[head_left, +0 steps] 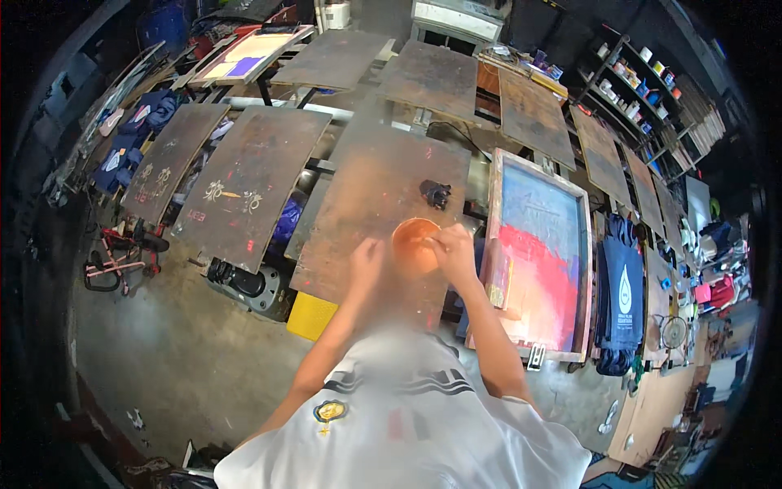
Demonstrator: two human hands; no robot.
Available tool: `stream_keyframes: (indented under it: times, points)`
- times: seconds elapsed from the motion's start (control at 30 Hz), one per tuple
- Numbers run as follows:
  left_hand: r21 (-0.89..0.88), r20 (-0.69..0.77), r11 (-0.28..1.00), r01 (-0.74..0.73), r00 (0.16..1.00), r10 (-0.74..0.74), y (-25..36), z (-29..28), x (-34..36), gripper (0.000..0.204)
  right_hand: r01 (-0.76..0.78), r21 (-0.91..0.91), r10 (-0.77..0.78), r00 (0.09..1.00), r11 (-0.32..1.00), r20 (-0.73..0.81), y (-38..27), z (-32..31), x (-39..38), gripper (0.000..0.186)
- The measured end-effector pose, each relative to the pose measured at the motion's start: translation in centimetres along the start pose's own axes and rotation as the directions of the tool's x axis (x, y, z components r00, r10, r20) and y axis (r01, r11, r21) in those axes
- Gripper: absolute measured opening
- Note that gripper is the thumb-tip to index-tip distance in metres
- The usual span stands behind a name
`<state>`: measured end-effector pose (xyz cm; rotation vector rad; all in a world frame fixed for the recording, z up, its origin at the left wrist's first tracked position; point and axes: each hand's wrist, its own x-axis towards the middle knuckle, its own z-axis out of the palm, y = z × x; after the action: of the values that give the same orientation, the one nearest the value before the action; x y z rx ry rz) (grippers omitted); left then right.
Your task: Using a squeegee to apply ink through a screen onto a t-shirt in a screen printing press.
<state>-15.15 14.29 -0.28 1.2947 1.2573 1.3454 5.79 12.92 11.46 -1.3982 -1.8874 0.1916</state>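
Orange tub (411, 257) stands between both hands (454, 253), the right at its rim.

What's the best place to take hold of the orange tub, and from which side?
Probably the wall just below the rim, coming from the left. The orange tub looks round and open-topped, and its left side is free. The right hand is at its right edge, and a black lump sits beyond it. The left hand is already on the free side.
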Motion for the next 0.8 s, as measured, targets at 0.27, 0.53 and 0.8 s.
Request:
stream_keyframes:
  times: [0.27,0.53,0.8]
  points:
    - [0.04,-0.016,0.996,-0.078,0.997,0.079,0.2,0.1,-0.1,0.02,0.198,-0.129,-0.194,0.98,0.972,0.049,-0.6,-0.2,0.1,0.01]
    - [0.027,-0.013,0.998,0.053,0.999,-0.053,0.1,-0.6,0.3,0.024,0.123,-0.05,-0.123,0.992,0.991,0.019,-2.1,-2.1,1.4,0.015]
    - [0.056,-0.043,0.996,0.073,0.997,-0.07,-0.3,-0.7,0.4,0.023,0.111,-0.05,-0.11,0.994,0.993,0.02,-3.0,-2.7,3.0,0.007]
